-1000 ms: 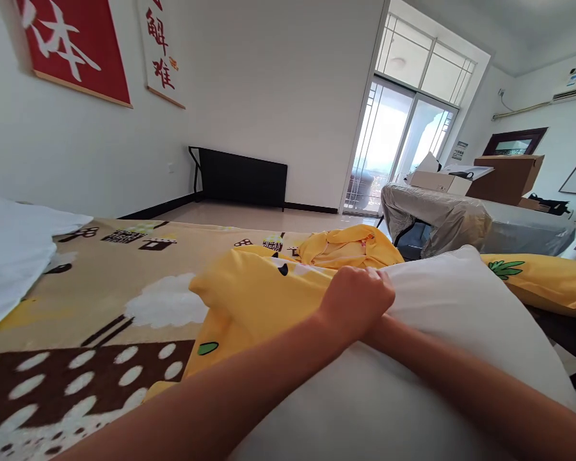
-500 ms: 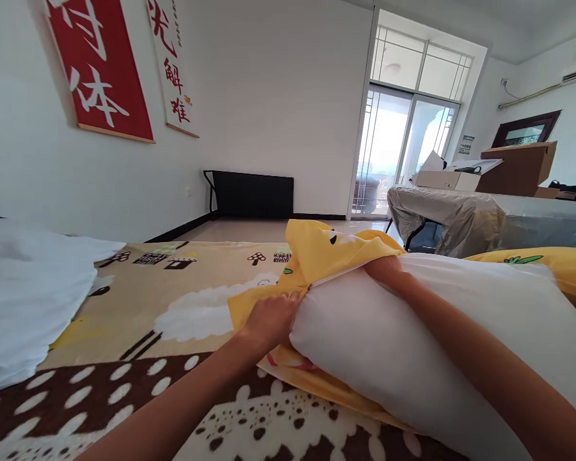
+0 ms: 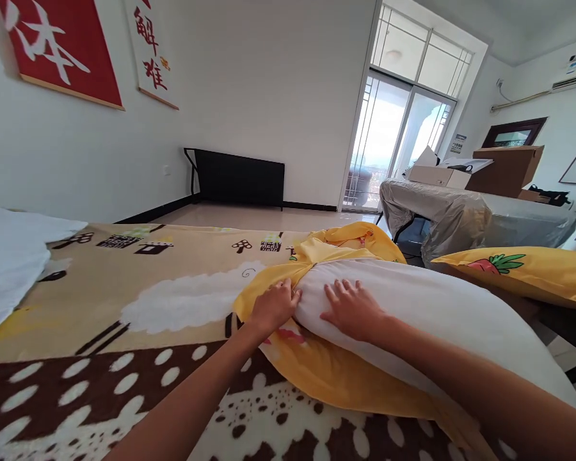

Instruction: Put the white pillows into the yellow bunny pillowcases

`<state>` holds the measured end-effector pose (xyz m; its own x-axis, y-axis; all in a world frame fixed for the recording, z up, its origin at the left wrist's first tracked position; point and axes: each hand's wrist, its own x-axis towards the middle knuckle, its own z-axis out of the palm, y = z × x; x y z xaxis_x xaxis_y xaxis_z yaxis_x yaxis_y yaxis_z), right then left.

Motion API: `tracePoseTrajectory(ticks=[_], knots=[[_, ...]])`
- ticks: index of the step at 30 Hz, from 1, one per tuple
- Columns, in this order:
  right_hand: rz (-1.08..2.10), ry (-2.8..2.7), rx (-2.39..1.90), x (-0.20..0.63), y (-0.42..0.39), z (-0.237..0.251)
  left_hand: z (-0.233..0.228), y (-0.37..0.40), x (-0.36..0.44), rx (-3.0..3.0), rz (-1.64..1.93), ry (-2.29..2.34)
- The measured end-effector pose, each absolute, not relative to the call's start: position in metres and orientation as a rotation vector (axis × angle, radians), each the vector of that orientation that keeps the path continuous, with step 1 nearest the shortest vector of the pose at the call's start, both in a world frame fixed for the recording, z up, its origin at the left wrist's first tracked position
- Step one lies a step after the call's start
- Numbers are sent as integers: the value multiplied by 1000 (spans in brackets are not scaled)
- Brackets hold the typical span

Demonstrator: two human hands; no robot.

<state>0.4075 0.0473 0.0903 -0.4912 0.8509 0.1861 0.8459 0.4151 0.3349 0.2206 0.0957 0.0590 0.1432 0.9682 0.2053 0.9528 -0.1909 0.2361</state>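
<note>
A plump white pillow [image 3: 427, 307] lies on the bed, its left end partly inside a yellow pillowcase [image 3: 326, 368]. The case spreads beneath the pillow and bunches up behind it. At the case's opening, my left hand [image 3: 274, 306] is closed on the yellow cloth, close to the pillow's corner. My right hand [image 3: 352, 310] rests open on top of the white pillow, with fingers spread and nothing held.
A patterned blanket [image 3: 187, 301] covers the bed. White cloth [image 3: 14, 256] lies at the left, and a yellow pillow with a carrot print [image 3: 523, 272] at the right. Beyond are a plastic-covered table [image 3: 432, 202] with boxes and a black folded frame [image 3: 240, 179].
My right hand has come out from under the yellow case and now lies flat on the pillow. The case's upper flap has dropped back. The view has shifted slightly.
</note>
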Motion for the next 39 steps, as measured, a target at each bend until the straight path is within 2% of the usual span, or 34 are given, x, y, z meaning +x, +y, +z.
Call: tracePoseTrajectory(ticks=[4,11,18,24,26,31,39], knots=[[812,2658,1380,388,27,65,54,102,218,2225,483,2019],[1029,2543,1546,393,35,31,41,106,209,2120,616,1902],[908,2609,1417,409,53,57,47,108,204,2078,902,1575],[1002,2531,1313,418,65,80,63,77,213,2310,986,1458],[966,2518,1349,415,65,86,62,58,227,2527,902,1331],[855,2521,1486,404,59,108,49,32,270,3251,327,1093],[708,2537,1562,398,63,133,20,75,288,3134,354,1555]])
